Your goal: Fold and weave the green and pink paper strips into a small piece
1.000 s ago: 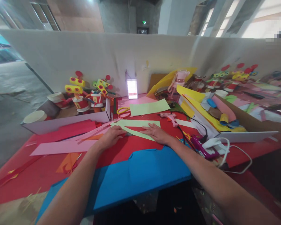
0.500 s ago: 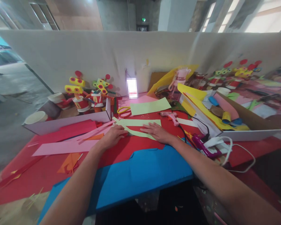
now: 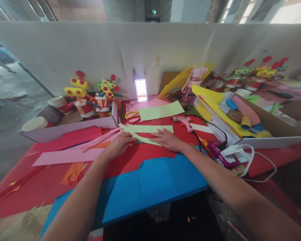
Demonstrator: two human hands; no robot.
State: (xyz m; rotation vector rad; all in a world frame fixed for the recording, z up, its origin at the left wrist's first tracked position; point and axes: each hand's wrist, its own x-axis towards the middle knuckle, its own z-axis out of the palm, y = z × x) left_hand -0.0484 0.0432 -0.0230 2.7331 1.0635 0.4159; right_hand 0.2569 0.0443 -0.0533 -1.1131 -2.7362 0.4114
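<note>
My right hand [image 3: 168, 139] lies flat with its fingers spread, pressing on a light green paper strip [image 3: 144, 139] on the red tabletop. My left hand [image 3: 120, 145] rests at the strip's other end, its fingers bent and held together; what is under them is hidden. Just behind both hands lies a wider light green paper band [image 3: 150, 129], partly overlapped by the strip's left end. Farther back are a light green paper sheet [image 3: 162, 110] and scissors with yellow and red handles [image 3: 132, 116]. A pink glue gun [image 3: 187, 122] lies to the right of my right hand.
Paper-cup figures [image 3: 83, 107] stand in a white box [image 3: 70, 130] at left. Another box [image 3: 273, 142] at right holds coloured paper. A purple power strip [image 3: 223, 157] with cables lies near my right forearm. Blue sheeting [image 3: 150, 187] covers the front edge.
The view has tilted slightly downward. Both hands stay at nearly the same place on the green strip, and nothing on the table has visibly moved.
</note>
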